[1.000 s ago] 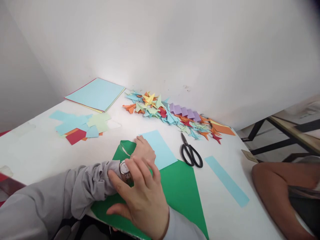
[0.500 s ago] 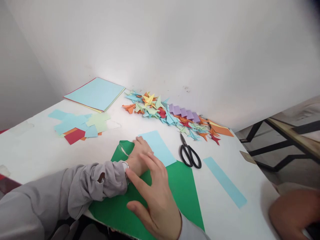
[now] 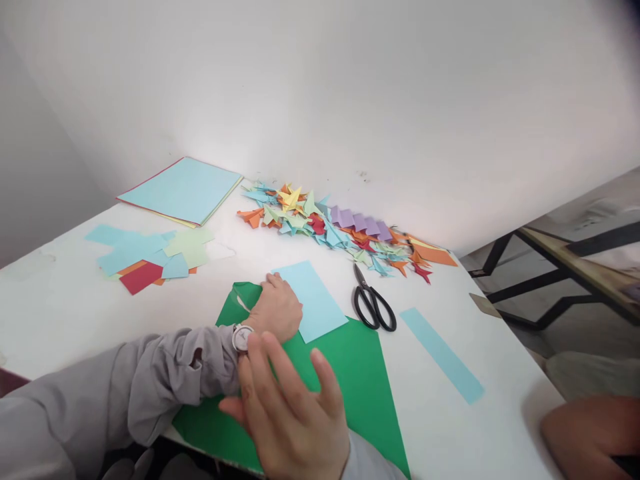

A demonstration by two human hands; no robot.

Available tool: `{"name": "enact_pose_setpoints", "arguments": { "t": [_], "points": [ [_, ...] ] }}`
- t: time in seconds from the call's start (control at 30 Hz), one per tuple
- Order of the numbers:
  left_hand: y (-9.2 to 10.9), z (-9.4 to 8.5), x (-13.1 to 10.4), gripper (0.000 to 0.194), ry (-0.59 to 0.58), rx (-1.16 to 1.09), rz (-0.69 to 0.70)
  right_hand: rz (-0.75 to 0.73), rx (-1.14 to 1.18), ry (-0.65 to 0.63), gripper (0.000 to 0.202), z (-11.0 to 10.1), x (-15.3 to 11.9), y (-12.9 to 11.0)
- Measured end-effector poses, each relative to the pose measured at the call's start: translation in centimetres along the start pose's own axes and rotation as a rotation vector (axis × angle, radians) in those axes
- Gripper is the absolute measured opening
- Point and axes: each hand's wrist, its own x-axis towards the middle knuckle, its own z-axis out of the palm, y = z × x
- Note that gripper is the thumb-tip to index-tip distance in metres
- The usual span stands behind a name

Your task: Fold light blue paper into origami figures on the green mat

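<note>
My left hand (image 3: 276,310) rests knuckles-up at the upper edge of a green paper sheet (image 3: 357,380), with its fingers curled under. Whatever is beneath those fingers is hidden. A light blue rectangle of paper (image 3: 315,300) lies right beside it, overlapping the green sheet. On my left wrist is a watch (image 3: 242,338) with a pale round face. My right hand (image 3: 295,420) has its fingers spread and holds nothing; its fingertips are at the watch and cuff. Black-handled scissors (image 3: 373,303) lie to the right of the blue paper.
Folded paper pieces (image 3: 325,227) in many colours are heaped along the wall. Cut paper pieces (image 3: 143,277) lie at left, below a stack of large sheets (image 3: 183,190). A blue strip (image 3: 443,353) lies at right. Another person's arm (image 3: 593,433) shows at lower right.
My right hand has moved down and left and turned, uncovering the watch face. My left hand stays on the green sheet. The view has shifted slightly.
</note>
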Motion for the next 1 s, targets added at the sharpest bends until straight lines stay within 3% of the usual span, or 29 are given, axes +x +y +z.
{"name": "enact_pose_setpoints", "arguments": {
  "t": [0.13,0.3,0.4,0.5,0.63,0.73,0.87,1.0],
  "points": [
    [-0.1,0.3,0.0,0.046,0.021,0.037,0.004,0.002,0.146,-0.043,0.02,-0.8,-0.4,1.5],
    [-0.8,0.7,-0.5,0.041,0.198,0.076,0.029,0.027,0.17,0.026,0.018,-0.7,-1.3,7.4],
    [-1.7,0.9,-0.6,0.039,0.289,0.065,0.086,0.104,0.187,-0.107,0.018,0.4,-2.5,10.0],
    [-2.6,1.4,-0.4,0.038,0.329,0.025,0.137,0.122,0.191,-0.319,0.035,1.3,-3.3,9.7],
    [-3.7,1.9,0.1,0.037,0.374,-0.055,0.151,0.212,0.096,-0.464,0.043,1.9,-2.8,7.5],
    [-4.1,1.7,0.2,0.03,0.395,-0.087,0.178,0.261,0.04,-0.513,0.049,2.1,-1.9,6.9],
    [-3.8,1.1,-0.3,0.014,0.317,-0.111,0.21,0.313,0.016,-0.535,0.048,2.4,-1.2,7.0],
    [-3.1,1.1,-0.9,0.017,0.349,-0.085,0.201,0.338,-0.006,-0.529,0.037,2.7,-1.0,6.8]
  ]
}}
